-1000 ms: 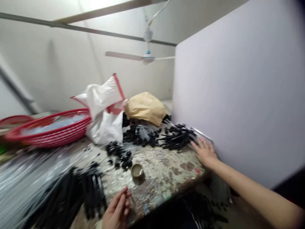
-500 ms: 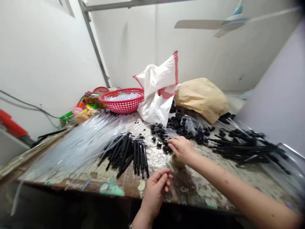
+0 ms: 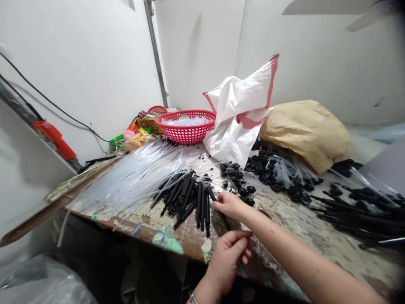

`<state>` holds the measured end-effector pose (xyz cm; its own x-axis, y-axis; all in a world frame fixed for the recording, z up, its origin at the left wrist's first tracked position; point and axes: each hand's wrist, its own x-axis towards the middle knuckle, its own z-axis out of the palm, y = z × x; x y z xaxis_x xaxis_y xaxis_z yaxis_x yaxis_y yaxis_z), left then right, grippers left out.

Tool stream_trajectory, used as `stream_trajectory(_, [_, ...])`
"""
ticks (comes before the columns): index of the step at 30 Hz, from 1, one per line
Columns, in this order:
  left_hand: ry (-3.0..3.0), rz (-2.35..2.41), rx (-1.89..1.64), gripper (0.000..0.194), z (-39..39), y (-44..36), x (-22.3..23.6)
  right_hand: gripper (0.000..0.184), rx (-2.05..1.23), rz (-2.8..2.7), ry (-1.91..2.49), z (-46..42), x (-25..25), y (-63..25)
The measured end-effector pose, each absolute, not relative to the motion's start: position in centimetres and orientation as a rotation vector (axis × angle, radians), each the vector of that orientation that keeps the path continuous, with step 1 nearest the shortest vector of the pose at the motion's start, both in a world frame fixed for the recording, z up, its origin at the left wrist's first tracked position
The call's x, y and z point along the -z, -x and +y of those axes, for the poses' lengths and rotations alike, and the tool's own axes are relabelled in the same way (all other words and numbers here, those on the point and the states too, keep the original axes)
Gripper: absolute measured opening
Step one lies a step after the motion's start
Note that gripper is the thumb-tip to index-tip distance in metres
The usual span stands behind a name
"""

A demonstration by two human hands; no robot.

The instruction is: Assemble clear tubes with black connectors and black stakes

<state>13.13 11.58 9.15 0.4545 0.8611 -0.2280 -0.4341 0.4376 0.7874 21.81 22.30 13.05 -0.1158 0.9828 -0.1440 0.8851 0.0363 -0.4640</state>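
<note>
My right hand (image 3: 231, 205) is closed in a pinch on one slanted black tube (image 3: 211, 194), at the right end of a short row of like tubes (image 3: 199, 204). Nearer the table's front edge, my left hand (image 3: 229, 258) is curled with thumb and fingers together; anything in its grip is hidden. A loose heap of black tubes (image 3: 179, 194) lies just left of the row. Beyond my right hand are small black round parts (image 3: 236, 174), some with thin clear stems.
Long clear plastic strips (image 3: 126, 177) cover the table's left side. Behind stand a red basket (image 3: 186, 134), a white sack (image 3: 242, 109) and brown paper (image 3: 305, 128). More black tubes (image 3: 370, 207) lie at right. An orange-handled tool (image 3: 55, 139) hangs at left.
My right hand has moved left from the small black parts to the row of tubes and taken hold of one. The view has turned left. My left hand stays curled.
</note>
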Motion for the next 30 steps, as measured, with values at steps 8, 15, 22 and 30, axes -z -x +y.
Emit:
stream_trajectory(8, [-0.683,0.715,-0.888,0.03,11.8,-13.1,-9.8,0.025,-0.613,-1.947,1.836,22.0,-15.5,-23.8])
stream_trajectory(15, [-0.613,0.708,-0.897,0.037,12.2,-13.5,-8.9,0.026,-0.448,-1.719,2.042,22.2,-16.8,-33.8])
stream_trajectory(22, [-0.526,0.728,-0.871,0.038,12.6,-13.7,-9.5,0.026,-0.33,-1.417,2.396,25.3,-15.0,-42.5])
stream_trajectory(30, [-0.511,0.696,-0.835,0.037,13.1,-13.7,-8.9,0.031,-0.136,-1.503,2.42,29.2,-14.9,-41.5])
